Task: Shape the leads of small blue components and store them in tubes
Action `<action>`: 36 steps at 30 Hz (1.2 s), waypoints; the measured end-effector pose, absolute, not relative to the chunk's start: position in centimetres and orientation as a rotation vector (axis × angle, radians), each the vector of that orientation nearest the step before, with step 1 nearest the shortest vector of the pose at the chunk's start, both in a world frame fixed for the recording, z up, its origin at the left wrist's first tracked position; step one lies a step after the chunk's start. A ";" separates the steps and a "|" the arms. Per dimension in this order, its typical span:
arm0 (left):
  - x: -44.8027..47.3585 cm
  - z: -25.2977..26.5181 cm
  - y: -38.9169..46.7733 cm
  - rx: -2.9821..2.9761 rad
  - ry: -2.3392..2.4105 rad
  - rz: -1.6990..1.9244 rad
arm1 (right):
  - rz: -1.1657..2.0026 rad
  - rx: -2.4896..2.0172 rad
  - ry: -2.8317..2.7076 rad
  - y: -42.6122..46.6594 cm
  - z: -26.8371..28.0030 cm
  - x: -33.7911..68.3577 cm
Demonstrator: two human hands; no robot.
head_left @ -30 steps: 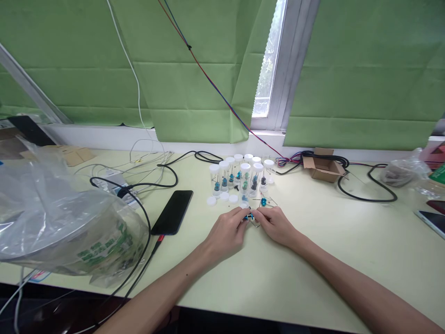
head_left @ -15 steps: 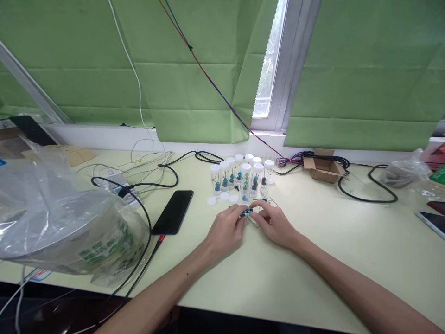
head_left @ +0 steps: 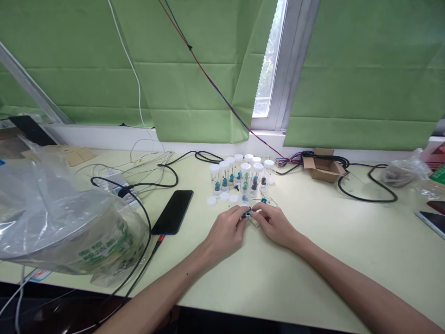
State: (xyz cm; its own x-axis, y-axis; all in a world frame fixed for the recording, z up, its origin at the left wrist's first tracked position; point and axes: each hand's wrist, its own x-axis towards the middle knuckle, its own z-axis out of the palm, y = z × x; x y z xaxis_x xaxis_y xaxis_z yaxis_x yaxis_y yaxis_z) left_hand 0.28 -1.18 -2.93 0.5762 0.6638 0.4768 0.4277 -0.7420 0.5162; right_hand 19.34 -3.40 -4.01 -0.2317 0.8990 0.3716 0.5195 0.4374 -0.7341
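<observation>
Between my fingertips is a small blue-and-black part (head_left: 247, 214), too small to name more exactly. My left hand (head_left: 227, 228) pinches it from the left, and my right hand (head_left: 273, 223) has thumb and finger closed on its other end. Below it on the table lies a thin bent metal rod (head_left: 255, 224), partly hidden. Just beyond my right fingers rests another blue piece (head_left: 264, 201) with thin wires or rods. Several clear tubes with white caps (head_left: 245, 178) stand behind my hands, holding blue, green and black parts. Loose white caps (head_left: 224, 196) lie in front of the tubes.
A black phone (head_left: 173, 212) with a cable plugged in lies to the left. Beyond it sits a large plastic-wrapped container (head_left: 66, 227). Black cables (head_left: 153, 184) cross the table's left side. An open cardboard box (head_left: 324, 170) stands at the back right, and another phone (head_left: 431, 222) at the right edge.
My right fingers have shifted slightly, and the small blue-and-black part is turned a little between my hands. Everything else stays in place.
</observation>
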 end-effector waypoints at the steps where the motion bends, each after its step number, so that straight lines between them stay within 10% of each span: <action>1: 0.3 -2.9 -1.2 2.469 0.888 0.948 | 0.599 -1.201 -1.892 -3.4 -4.0 19.3; 36: 0.5 -2.4 -1.1 2.381 0.930 0.991 | 0.580 -1.236 -1.890 -3.5 -4.0 19.2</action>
